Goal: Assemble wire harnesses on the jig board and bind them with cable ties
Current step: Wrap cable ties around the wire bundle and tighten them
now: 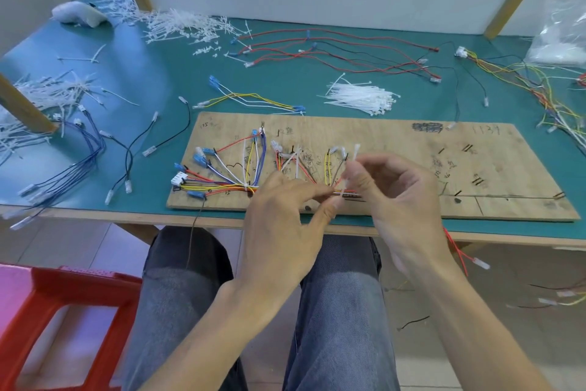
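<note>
While your left hand [285, 219] pinches the wires [348, 193] where the tie [345, 184] wraps them, your right hand [399, 194] pinches the tie's tail between thumb and forefinger, just above the board [412, 149]. That bundle lies along the board's near edge, to the right of another tie that already binds the fanned wires. This looks like the cinching step. Pull the tail straight through the head, not sideways, so the wires sit against their pegs. Press the bundle flat and gathered with your left fingertips until the ratchet bites, and leave no stray strand outside the loop. Behind the board, spare ties [361, 99] lie on the table [177, 89], within reach for the next binding.
</note>
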